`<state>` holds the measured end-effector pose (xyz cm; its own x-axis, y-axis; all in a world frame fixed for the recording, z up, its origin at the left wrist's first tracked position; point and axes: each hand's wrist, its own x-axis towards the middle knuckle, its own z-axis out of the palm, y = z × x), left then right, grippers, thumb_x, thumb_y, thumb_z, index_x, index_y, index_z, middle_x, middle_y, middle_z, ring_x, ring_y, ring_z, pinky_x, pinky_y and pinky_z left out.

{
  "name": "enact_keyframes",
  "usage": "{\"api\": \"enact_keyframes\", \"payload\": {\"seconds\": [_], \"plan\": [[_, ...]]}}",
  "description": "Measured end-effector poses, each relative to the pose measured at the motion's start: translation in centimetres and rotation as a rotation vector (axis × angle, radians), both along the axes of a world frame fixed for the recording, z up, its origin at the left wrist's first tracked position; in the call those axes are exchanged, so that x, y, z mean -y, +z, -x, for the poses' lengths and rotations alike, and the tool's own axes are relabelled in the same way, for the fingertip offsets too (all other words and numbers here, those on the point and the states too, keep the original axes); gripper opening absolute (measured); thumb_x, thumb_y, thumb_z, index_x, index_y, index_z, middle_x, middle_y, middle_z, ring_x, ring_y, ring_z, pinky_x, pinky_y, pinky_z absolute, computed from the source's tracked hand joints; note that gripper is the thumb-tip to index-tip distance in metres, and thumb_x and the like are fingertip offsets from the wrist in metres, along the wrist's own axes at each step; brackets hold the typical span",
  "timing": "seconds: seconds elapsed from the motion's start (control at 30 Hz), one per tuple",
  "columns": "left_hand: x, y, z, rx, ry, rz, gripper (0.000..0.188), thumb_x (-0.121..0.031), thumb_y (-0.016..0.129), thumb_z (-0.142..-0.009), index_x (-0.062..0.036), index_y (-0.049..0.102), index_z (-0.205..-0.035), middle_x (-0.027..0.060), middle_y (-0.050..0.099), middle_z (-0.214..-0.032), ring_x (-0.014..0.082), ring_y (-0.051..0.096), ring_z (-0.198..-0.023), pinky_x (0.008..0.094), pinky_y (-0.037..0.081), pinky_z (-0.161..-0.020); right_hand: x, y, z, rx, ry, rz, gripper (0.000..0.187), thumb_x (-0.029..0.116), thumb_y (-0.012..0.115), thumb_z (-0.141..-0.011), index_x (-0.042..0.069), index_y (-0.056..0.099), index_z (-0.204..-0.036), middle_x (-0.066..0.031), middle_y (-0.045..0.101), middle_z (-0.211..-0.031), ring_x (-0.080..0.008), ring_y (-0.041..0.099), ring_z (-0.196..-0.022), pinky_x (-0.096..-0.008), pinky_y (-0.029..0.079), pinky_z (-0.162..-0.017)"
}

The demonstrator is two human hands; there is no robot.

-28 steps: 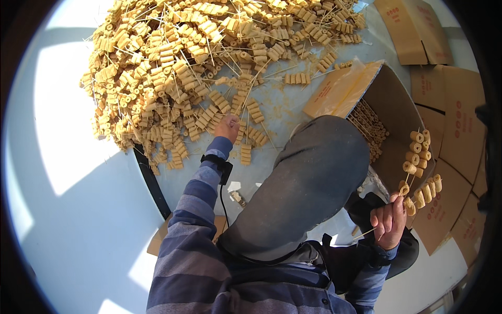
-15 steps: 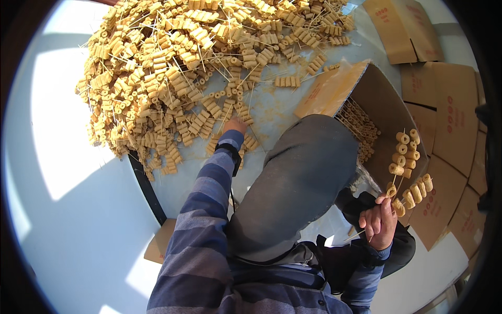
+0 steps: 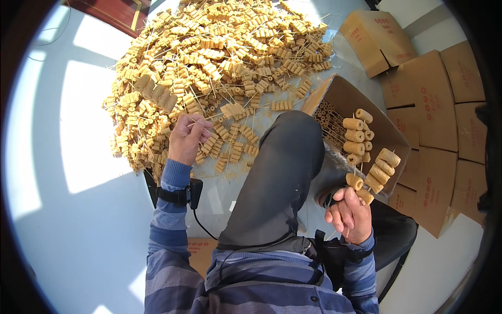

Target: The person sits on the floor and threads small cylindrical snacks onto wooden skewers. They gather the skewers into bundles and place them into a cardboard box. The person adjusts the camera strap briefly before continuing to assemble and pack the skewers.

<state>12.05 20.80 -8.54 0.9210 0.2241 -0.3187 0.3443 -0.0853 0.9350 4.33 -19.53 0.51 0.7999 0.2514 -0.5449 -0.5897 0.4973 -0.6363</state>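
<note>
- Bent knee point(image 3: 294, 138) stands between left hand point(image 3: 187, 138) and open box point(image 3: 388, 133).
- Pale floor point(image 3: 78, 235) lies free left of the left sleeve point(image 3: 168, 246).
- Skewer heap point(image 3: 209, 57) blocks the way ahead.
- Held skewers point(image 3: 354, 136) partly screen the box; depth inside unclear.

Skewers point(image 3: 380, 174) of hollow tan rolls, several fanned out at right, held by their sticks, one shaded skewer point(image 3: 155, 94) held at left, slanting above a heap point(image 3: 219, 68) of similar skewers

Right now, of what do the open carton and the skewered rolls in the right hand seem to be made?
Open carton: probably cardboard, dull brown, judging by its stiff, flat walls. Skewered rolls: a tan, matte foodstuff, perhaps dough or bean curd; hollow ends suggest rolled sheets, but I cannot be sure.
</note>
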Motion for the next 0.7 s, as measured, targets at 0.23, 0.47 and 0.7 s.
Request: {"api": "enact_keyframes", "payload": {"seconds": [0.23, 0.47, 0.7], "plan": [[11.6, 12.8, 5.4, 0.272, -0.22, 0.363, 0.013, -0.006, 0.055, -0.103, -0.0008, 0.054, -0.114, 0.0137, 0.069, -0.107, 0.014, 0.065, -0.086, 0.0283, 0.055, -0.079, -3.8, 2.0, 1.0, 0.071, 0.073, -0.17, 0.066, 0.047, 0.04, -0.108, -0.004, 0.039, -0.149, -0.0207, 0.052, -0.141, -0.0296, 0.053, -0.129, -0.0424, 0.045, -0.107], [20.5, 13.5, 11.0, -0.096, -0.644, 0.517, 0.025, -0.019, 0.053, -0.106, -0.0032, 0.045, -0.123, 0.0107, 0.064, -0.101, 0.0143, 0.062, -0.084, 0.0293, 0.053, -0.077, -2.1, 3.3, 4.7, 0.127, -0.034, -0.257, 0.061, 0.043, 0.04, -0.109, 0.002, 0.033, -0.153, -0.0164, 0.053, -0.142, -0.0231, 0.056, -0.126, -0.0366, 0.05, -0.1], [22.6, 14.2, 11.8, -0.277, -1.063, 0.298, 0.035, -0.029, 0.04, -0.109, 0.0003, 0.043, -0.128, 0.0079, 0.06, -0.092, 0.0125, 0.058, -0.078, 0.0273, 0.051, -0.072, 0.0, 2.9, 7.0, 0.092, -0.031, -0.171, 0.049, 0.043, 0.04, -0.109, 0.002, 0.053, -0.133, -0.015, 0.068, -0.116, -0.0182, 0.068, -0.084, -0.0319, 0.058, -0.067]]}}
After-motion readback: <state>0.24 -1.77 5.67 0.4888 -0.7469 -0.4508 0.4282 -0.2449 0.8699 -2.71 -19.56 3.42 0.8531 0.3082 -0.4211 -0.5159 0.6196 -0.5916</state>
